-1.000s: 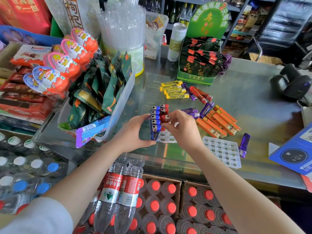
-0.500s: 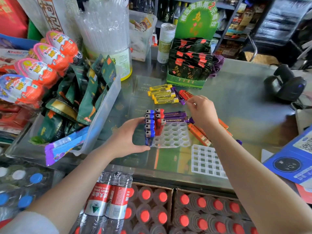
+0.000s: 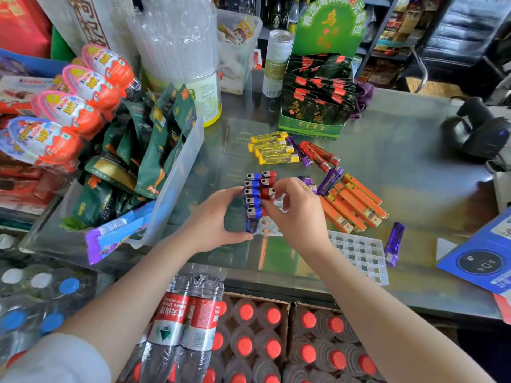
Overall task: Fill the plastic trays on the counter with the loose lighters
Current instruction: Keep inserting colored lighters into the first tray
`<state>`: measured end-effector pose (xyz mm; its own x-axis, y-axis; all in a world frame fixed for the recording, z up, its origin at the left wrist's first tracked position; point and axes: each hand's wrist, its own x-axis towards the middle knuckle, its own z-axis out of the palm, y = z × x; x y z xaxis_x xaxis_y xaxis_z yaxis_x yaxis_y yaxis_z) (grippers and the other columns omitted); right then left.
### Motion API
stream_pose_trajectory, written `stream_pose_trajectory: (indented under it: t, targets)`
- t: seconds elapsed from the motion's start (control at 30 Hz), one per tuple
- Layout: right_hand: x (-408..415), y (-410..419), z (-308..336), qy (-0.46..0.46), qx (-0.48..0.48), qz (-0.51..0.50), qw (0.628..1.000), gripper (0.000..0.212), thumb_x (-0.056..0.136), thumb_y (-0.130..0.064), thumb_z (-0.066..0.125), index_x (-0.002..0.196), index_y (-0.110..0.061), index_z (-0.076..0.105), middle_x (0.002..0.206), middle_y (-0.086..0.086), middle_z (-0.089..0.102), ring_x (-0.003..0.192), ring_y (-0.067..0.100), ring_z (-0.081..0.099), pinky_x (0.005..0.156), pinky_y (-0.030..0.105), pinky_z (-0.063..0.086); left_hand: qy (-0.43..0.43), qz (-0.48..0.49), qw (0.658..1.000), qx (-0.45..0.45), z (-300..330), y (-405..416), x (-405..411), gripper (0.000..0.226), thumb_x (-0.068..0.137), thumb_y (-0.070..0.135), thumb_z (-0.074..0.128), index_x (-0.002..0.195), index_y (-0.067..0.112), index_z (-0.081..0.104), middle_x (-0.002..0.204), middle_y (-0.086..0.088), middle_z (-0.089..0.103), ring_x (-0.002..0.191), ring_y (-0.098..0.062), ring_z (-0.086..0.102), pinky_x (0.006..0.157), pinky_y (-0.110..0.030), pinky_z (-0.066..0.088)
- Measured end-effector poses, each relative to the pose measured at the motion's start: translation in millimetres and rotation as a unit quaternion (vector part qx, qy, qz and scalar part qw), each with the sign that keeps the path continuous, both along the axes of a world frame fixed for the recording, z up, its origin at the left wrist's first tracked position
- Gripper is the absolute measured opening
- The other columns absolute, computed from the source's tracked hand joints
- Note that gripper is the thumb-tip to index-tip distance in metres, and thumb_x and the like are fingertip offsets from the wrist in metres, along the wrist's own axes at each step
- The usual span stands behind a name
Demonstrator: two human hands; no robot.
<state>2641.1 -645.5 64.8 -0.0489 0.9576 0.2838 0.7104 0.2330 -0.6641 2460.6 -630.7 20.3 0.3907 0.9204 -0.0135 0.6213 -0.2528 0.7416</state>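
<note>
Left hand (image 3: 218,225) clamps tray (image 3: 266,226) edge, blue lighters (image 3: 252,201) upright in row. Right hand (image 3: 296,214) pinches red lighter (image 3: 267,193) over cell. I judge: keep lighter vertical, seat fully, tray held steady. Second tray (image 3: 359,257) empty nearby.

A partly filled tray (image 3: 266,226) is held between the left hand (image 3: 218,222) and the right hand (image 3: 293,211) near the middle of the counter (image 3: 414,150), with lighters (image 3: 253,199) stood upright in its left rows. An unfilled tray (image 3: 359,255) is laid to its right by the counter's near edge, a single lighter (image 3: 394,243) just right of it. Loose lighters (image 3: 356,203) are spread behind that tray, and more (image 3: 273,147) are laid farther back before a display box (image 3: 312,125).
</note>
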Motion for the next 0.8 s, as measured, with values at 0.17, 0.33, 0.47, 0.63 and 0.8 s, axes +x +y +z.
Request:
stream_pose_trajectory:
  t: [0.17, 0.33, 0.47, 0.63, 0.8]
  targets:
    - [7, -3, 22, 0.187, -0.013, -0.038, 0.982, 0.015, 0.08, -0.017, 0.067, 0.083, -0.015, 0.052, 0.074, 0.003, 0.063, 0.06, 0.014, 0.055, 0.055, 0.02, 0.043, 0.002, -0.006, 1.0, 0.0, -1, 1, 1, 0.073, 0.065, 0.048, 0.074, 0.129, 0.035, 0.041, 0.131, 0.021, 0.046, 0.122, -0.003, 0.042, 0.102, -0.032, 0.037]
    - [12, -9, 11, 0.214, -0.091, -0.075, 0.97, 0.01, 0.083, -0.006, 0.06, 0.085, -0.015, 0.055, 0.07, -0.004, 0.057, 0.06, 0.015, 0.05, 0.061, 0.037, 0.049, -0.006, -0.008, 1.0, 0.001, -1, 0, 0, 0.073, 0.065, 0.047, 0.073, 0.13, 0.034, 0.041, 0.131, 0.018, 0.049, 0.122, -0.003, 0.043, 0.103, -0.036, 0.038]
    - [10, -9, 8, 0.261, -0.127, -0.093, 0.952, 0.017, 0.081, -0.009, 0.064, 0.095, -0.016, 0.056, 0.078, -0.004, 0.063, 0.063, 0.011, 0.056, 0.057, 0.021, 0.05, -0.006, -0.004, 1.0, 0.014, 2, -3, 1, 0.074, 0.067, 0.04, 0.075, 0.131, 0.031, 0.04, 0.133, 0.015, 0.047, 0.123, -0.005, 0.041, 0.1, -0.027, 0.035]
    - [11, -11, 10, 0.134, -0.132, -0.055, 0.981, 0.023, 0.082, -0.01, 0.064, 0.104, -0.011, 0.06, 0.078, 0.003, 0.068, 0.065, 0.017, 0.065, 0.069, 0.031, 0.056, -0.001, -0.005, 1.0, 0.008, 0, -2, 0, 0.076, 0.067, 0.044, 0.075, 0.133, 0.033, 0.039, 0.136, 0.015, 0.046, 0.125, -0.005, 0.04, 0.102, -0.033, 0.037]
    - [6, -8, 12, -0.069, -0.014, 0.011, 0.997, 0.028, 0.084, -0.01, 0.063, 0.109, 0.0, 0.06, 0.097, 0.017, 0.067, 0.083, 0.03, 0.064, 0.073, 0.031, 0.047, -0.001, 0.003, 1.0, 0.004, 1, -3, 1, 0.076, 0.067, 0.043, 0.075, 0.132, 0.034, 0.038, 0.136, 0.014, 0.045, 0.125, -0.005, 0.039, 0.102, -0.032, 0.035]
